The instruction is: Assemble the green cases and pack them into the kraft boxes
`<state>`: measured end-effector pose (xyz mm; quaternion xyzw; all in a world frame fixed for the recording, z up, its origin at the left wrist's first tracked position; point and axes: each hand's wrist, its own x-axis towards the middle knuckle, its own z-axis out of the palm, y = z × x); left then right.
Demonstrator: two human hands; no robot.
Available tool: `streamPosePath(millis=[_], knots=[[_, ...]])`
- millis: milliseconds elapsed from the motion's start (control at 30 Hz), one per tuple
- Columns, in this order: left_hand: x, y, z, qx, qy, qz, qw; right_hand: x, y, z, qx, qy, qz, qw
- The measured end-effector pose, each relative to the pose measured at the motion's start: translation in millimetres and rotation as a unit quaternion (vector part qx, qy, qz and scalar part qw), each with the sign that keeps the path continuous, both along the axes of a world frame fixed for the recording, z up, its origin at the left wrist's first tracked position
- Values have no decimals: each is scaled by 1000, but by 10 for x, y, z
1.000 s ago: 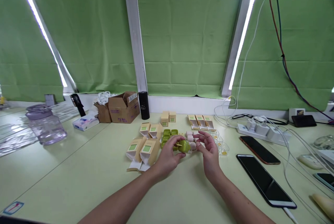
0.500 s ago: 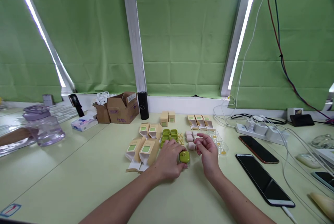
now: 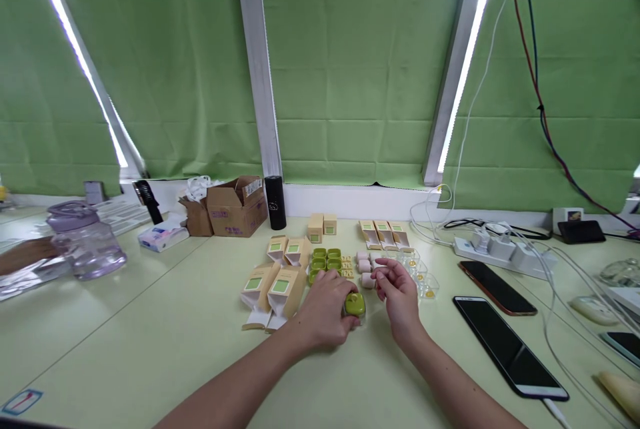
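My left hand (image 3: pixel 327 307) is wrapped round a small clear container with a green lid (image 3: pixel 355 304), which rests on the table. To its right, my right hand (image 3: pixel 399 295) is closed in a pinch; whatever its fingertips may hold is too small to make out. Just left of those fingertips are several pale pink cylinders (image 3: pixel 367 280). Green square lids (image 3: pixel 334 253) stand in rows beyond my left hand, with small yellow stickers (image 3: pixel 347 267) beside them. Clear containers (image 3: pixel 425 285) with a bit of yellow inside lie beyond my right hand.
Opened beige boxes (image 3: pixel 283 289) lie left of my left hand, with closed ones (image 3: pixel 315 227) and flattened open ones (image 3: pixel 381 234) behind. Two phones (image 3: pixel 510 345), cables and a power strip (image 3: pixel 500 252) are on the right. Another person's hand (image 3: pixel 30 255) is near a purple-lidded jug (image 3: pixel 87 242).
Both my hands hold nearly the same pose, and the container stays in place. The whole view has shifted slightly. At far left, the other person's hand has moved a little.
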<state>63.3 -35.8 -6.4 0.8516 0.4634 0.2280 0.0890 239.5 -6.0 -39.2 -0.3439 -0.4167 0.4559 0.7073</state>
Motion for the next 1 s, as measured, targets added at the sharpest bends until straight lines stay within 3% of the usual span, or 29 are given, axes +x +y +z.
streamPosePath(millis=[167,300,500,700,767,1000], knots=[[5,-24,44,-11,1,-3,1000,1,-5,11,-4,-1,-2,1000],[-35,9,140,-5,-50,-5,999,11,-15,23,-12,2,-2,1000],[-107,201,247,63,-146,44,986,6,-16,12,-29,-14,-4,999],[23,525,310,47,-55,33,997,-5,-9,-3,-34,-36,2,999],[103,699,331,17,13,24,999,-7,-5,-10,-37,-44,4,998],[367,1346,271,-40,90,16,995,-14,20,-40,-48,-61,14,997]])
